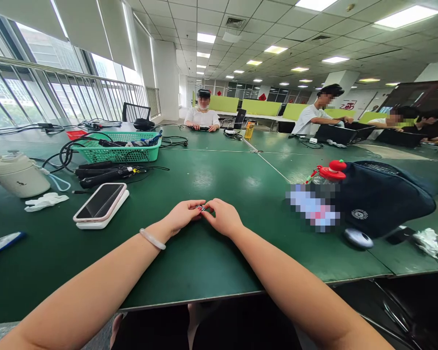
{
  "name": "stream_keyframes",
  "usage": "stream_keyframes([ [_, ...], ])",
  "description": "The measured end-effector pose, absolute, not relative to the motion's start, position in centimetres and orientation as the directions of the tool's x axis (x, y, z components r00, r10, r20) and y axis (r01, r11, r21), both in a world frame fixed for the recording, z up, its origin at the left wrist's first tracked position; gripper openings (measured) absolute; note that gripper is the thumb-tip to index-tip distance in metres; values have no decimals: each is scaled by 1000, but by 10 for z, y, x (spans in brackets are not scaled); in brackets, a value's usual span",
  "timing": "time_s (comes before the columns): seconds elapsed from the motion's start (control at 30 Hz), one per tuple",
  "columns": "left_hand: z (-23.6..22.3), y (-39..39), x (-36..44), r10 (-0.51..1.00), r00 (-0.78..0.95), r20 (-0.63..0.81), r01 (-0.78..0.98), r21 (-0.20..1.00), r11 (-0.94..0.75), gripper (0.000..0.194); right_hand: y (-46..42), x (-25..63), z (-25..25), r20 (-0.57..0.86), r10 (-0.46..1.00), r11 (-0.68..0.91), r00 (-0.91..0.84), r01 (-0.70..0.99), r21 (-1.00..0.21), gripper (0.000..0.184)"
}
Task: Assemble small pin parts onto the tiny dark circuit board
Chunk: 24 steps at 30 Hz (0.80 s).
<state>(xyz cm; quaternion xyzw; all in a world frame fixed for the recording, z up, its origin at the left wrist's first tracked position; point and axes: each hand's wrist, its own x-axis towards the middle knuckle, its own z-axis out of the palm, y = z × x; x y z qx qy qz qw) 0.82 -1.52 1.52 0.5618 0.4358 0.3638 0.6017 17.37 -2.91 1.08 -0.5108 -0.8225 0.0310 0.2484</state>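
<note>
My left hand, with a pale bangle at the wrist, is closed in a pinch just above the green table. Opposite it, the fingertips of my right hand are closed too, and the two hands meet. Between them is a small shiny object with a bit of red; fingers cover most of it, and I cannot make out its kind. Left of my hands, a phone lies on a white box.
A green basket of cables, black handles and a white flask stand on the left. To the right are a dark bag, a red-lidded bottle and a mouse. Several people sit or stand farther back.
</note>
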Motion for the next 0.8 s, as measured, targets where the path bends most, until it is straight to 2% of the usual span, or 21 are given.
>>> stream_keyframes([
  [0.1,16,-20,13,930,324,-174,-61,977,204,32,-30,169,9,372,843,485,-389,848,-212,22],
  [0.2,16,-20,12,924,343,-170,-76,975,208,28,-31,164,8,346,838,491,-421,859,-145,22],
  [0.33,13,-10,1,924,347,-161,26,987,162,42,-29,162,7,345,820,533,-457,828,-172,24],
  [0.4,14,0,-11,964,255,-70,171,985,26,45,-26,166,6,348,808,564,-475,794,-226,24],
  [0.43,15,6,-18,981,192,0,320,945,-63,43,-24,169,5,350,811,566,-469,782,-262,23],
  [0.47,17,11,-27,987,138,82,499,855,-141,38,-22,173,5,347,818,561,-459,770,-303,22],
  [0.53,21,19,-46,977,42,209,841,520,-148,32,-17,180,4,348,846,522,-404,761,-385,23],
  [0.63,27,27,-74,971,-78,228,912,410,-24,31,-11,190,4,355,885,451,-301,745,-492,25],
  [0.8,26,33,-103,958,-187,220,927,363,97,30,-7,196,1,311,913,400,-264,727,-558,27],
])
